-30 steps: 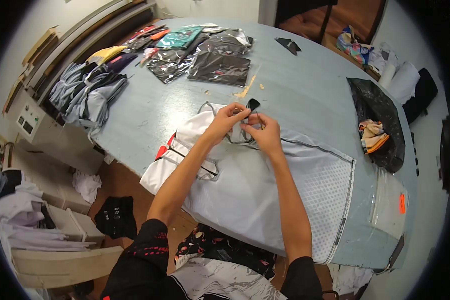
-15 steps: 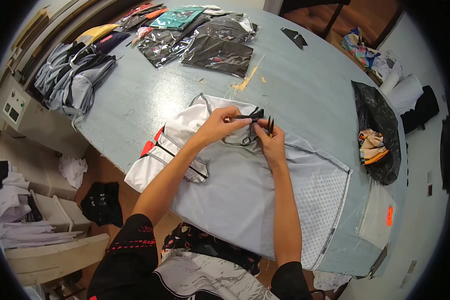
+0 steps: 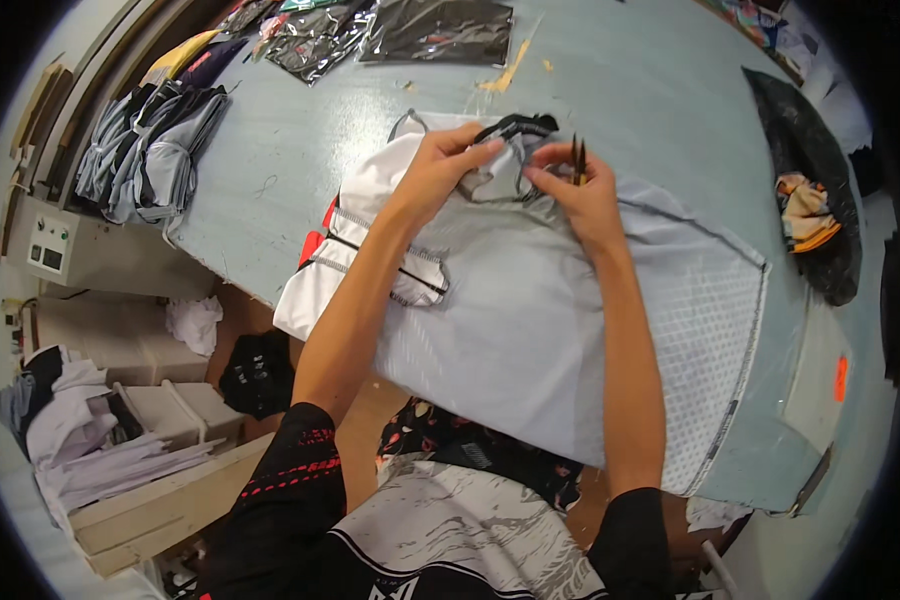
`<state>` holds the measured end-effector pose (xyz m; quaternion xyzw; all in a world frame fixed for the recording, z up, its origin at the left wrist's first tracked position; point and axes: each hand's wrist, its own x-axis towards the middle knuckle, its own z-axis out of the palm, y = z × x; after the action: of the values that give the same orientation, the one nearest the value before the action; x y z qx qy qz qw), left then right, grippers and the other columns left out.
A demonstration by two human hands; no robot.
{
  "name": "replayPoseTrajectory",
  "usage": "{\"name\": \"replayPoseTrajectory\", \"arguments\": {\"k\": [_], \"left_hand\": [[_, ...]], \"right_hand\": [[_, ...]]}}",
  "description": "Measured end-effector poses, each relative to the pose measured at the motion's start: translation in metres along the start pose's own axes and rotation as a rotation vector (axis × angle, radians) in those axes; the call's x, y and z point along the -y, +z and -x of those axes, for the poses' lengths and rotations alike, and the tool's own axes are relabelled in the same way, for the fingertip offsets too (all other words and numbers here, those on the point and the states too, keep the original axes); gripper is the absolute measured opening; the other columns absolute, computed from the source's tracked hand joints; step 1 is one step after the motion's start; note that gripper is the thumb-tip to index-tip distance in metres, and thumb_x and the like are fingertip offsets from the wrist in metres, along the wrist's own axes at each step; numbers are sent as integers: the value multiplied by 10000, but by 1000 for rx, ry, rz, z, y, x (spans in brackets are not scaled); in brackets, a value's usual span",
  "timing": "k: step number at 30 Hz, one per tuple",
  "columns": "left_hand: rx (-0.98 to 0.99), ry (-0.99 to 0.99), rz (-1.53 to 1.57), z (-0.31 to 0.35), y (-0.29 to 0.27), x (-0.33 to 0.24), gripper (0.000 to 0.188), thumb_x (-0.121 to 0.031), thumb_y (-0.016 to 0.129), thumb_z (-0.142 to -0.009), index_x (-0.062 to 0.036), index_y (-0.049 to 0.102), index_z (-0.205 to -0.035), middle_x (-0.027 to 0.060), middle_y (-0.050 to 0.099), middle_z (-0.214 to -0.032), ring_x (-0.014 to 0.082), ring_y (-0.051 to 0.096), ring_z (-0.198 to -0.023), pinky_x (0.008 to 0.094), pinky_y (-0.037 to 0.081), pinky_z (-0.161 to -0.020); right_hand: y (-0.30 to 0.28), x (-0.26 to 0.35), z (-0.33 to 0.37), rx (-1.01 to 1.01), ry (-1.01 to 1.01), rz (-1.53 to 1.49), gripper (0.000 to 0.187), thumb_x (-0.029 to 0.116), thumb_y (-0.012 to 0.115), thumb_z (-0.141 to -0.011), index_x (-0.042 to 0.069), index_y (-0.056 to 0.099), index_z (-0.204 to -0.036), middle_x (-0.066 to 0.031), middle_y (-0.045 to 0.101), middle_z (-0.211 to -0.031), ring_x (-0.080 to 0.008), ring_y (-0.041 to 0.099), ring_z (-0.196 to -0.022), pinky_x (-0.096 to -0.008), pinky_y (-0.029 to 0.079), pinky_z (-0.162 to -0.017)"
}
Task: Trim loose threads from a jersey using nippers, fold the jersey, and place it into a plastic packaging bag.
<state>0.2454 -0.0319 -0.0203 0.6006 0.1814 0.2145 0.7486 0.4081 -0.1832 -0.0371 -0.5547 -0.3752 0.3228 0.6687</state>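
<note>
Lengthwise along the bench's (image 3: 300, 150) near edge lay the pale garment (image 3: 510, 310), its black trim (image 3: 518, 126) pinched in the left hand's (image 3: 445, 168) grip, nearer than the right hand (image 3: 587, 195), which held snips (image 3: 579, 158).

Table (image 3: 650, 100): pale blue-grey. Near edge: garment (image 3: 500, 300), white to pale grey; red patches (image 3: 310, 247) at left, black band (image 3: 518, 126) at top, small pale checks at right, dark strip along right hem. Left edge: folded stack (image 3: 155, 150), grey and black. Right edge: bag (image 3: 805, 140), black; cloth (image 3: 808, 212) against it, peach, bordered orange. Near right corner: clear sheet (image 3: 812, 385), orange mark (image 3: 841, 379).
</note>
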Motion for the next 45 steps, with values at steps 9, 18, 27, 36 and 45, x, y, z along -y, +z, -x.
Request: {"name": "replayPoseTrajectory", "arguments": {"k": [9, 18, 27, 36, 45], "left_hand": [[33, 61, -13, 1, 2, 2, 278, -242, 724, -995, -9, 756, -1145, -60, 674, -904, 20, 563, -820, 201, 429, -704], [42, 267, -468, 9, -1, -5, 161, -67, 754, -879, -35, 785, -1033, -27, 664, -859, 67, 547, -751, 245, 441, -672], [-223, 792, -648, -3, 12, 3, 212, 116, 727, -677, -25, 704, -833, 54, 618, -789, 190, 631, -768, 298, 494, -690], [-416, 1168, -841, 2, 14, 0, 265, 92, 656, -521, -75, 518, -674, 54, 612, -792, 237, 607, -775, 346, 420, -785], [-389, 1041, -886, 0, 26, 3, 266, 59, 654, -530, -83, 489, -683, 84, 634, -906, 279, 607, -896, 393, 422, -815]], "right_hand": [[10, -3, 1, -105, -153, 35, 325, 51, 830, -885, 26, 751, -1199, 30, 692, -1020, -10, 568, -802, -177, 451, -728], [14, 23, 1, 31, -133, 43, 450, -2, 807, -864, 36, 708, -1301, 50, 703, -1008, 22, 320, -605, -156, 293, -574], [21, 7, 9, -221, -437, 418, 172, -99, 754, -838, 36, 669, -902, 43, 615, -879, -23, 423, -623, -201, 360, -567], [29, 12, 14, -261, -942, 713, 243, -117, 797, -783, 43, 625, -840, -38, 643, -906, -98, 531, -599, -240, 408, -491], [21, 16, 17, -313, -850, 725, 216, -82, 783, -823, 66, 639, -886, -40, 668, -949, -114, 566, -607, -239, 438, -500]]}}
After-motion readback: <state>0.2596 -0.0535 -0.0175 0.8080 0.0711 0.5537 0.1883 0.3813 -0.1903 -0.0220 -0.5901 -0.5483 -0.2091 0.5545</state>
